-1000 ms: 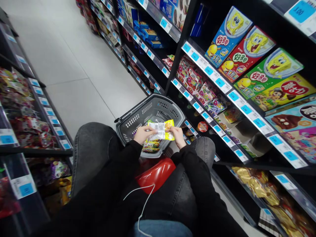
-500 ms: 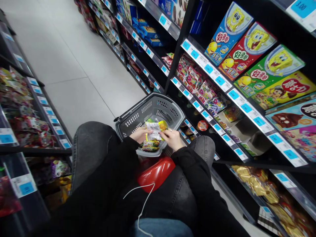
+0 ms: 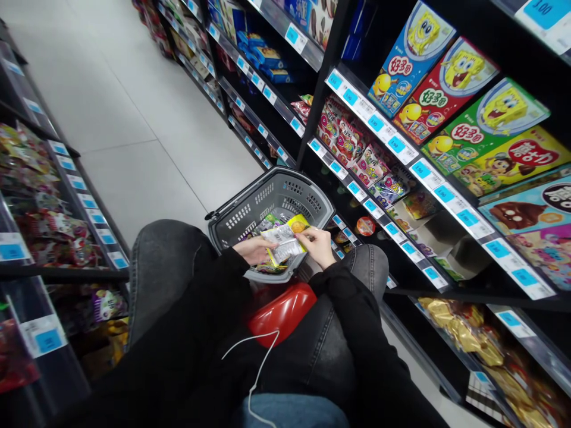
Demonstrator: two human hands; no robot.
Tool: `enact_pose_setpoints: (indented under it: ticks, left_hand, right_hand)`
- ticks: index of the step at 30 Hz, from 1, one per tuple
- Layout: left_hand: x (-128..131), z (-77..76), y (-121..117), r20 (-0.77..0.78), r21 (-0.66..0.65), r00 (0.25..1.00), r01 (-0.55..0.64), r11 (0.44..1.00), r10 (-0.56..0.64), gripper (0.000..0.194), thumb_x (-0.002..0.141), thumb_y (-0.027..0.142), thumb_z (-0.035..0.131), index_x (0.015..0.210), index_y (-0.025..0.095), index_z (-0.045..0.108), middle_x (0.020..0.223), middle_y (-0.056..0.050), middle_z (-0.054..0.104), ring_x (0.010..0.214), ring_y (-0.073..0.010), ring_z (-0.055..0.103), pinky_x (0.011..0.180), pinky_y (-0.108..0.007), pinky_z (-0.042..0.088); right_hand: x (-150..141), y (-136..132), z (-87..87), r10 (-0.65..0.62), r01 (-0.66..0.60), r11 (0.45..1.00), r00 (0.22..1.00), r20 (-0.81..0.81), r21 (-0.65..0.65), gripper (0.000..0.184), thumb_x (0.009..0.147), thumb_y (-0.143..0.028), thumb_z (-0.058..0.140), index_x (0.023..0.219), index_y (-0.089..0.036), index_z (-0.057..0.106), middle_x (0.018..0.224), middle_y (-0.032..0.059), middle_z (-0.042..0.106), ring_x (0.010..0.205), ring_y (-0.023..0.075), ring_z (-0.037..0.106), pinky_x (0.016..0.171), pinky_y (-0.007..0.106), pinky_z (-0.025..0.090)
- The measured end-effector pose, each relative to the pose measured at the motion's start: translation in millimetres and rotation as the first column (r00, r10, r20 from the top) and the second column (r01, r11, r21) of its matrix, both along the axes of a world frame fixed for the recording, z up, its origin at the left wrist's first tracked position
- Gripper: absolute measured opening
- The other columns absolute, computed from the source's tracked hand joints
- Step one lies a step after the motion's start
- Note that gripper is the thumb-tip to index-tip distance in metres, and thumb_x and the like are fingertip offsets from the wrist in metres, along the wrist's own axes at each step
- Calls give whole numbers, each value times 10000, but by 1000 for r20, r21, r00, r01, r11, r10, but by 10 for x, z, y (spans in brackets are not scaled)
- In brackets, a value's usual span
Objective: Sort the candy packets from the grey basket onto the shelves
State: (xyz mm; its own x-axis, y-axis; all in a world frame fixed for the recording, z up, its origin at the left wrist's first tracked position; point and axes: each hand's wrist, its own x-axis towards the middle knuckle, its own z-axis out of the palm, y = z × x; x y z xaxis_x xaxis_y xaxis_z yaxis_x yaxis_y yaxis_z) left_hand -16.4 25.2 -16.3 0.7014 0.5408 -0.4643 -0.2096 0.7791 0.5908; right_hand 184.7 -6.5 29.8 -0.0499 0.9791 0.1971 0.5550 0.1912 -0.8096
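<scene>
A yellow and white candy packet (image 3: 284,245), its printed back facing up, is held between both hands over the shopping basket (image 3: 215,238). My left hand (image 3: 253,250) grips its left edge, thumb on top. At the upper right end, the fingers of my right hand (image 3: 317,245) pinch the packet by its yellow corner. Below it, several small snack packets (image 3: 270,221) lie inside the grey basket, partly covered by the packet and my hands. The basket stands on the floor just beyond my knees.
Shelves of boxed snacks (image 3: 464,128) and gummy packets (image 3: 350,142) rise close on the right. Another shelf with wrapped candies (image 3: 53,229) flanks the left. Grey tiled floor (image 3: 111,107) stretches ahead. A shiny red object (image 3: 283,314) and a white cord (image 3: 261,380) are at my lap.
The packet has tilted, its right end rising. My right hand has shifted slightly, and my left hand has moved a little left and down. The basket has barely moved.
</scene>
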Motion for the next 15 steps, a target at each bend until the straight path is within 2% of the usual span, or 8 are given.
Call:
enact_pose_setpoints:
  ticks: [3, 5, 11, 15]
  left_hand:
    - [2, 68, -39, 72, -118, 987, 149, 982, -141, 404, 662, 272, 699, 1048, 173, 635, 947, -143, 715, 1006, -338, 639, 842, -534, 480]
    - [16, 92, -56, 118, -144, 980, 179, 973, -162, 433, 656, 261, 678, 1075, 167, 618, 963, -151, 710, 1017, -343, 633, 857, -549, 464]
    - [61, 80, -61, 140, -109, 986, 102, 989, -86, 481, 644, 181, 614, 1124, 182, 588, 996, -128, 707, 1013, -306, 635, 886, -505, 458]
    - [92, 89, -54, 112, -77, 994, -7, 997, 16, 477, 634, 164, 588, 1110, 176, 600, 1014, -127, 702, 1009, -301, 632, 845, -478, 487]
  right_hand:
    - [34, -4, 9, -17, 17, 1000, 999, -33, 14, 337, 782, -463, 605, 606, -182, 667, 603, 16, 597, 555, 120, 497, 581, 248, 371]
    - [56, 2, 3, -21, 22, 1000, 998, -57, 18, 328, 777, -453, 616, 606, -177, 664, 607, 12, 599, 552, 114, 493, 577, 245, 363]
    - [55, 35, -16, -66, 62, 997, 994, -89, -47, 310, 766, -437, 614, 619, -171, 675, 622, 8, 616, 551, 115, 492, 579, 248, 360]
    - [17, 33, -7, -116, 114, 993, 991, -69, -31, 310, 769, -442, 599, 615, -182, 671, 643, 20, 633, 588, 134, 520, 631, 259, 400]
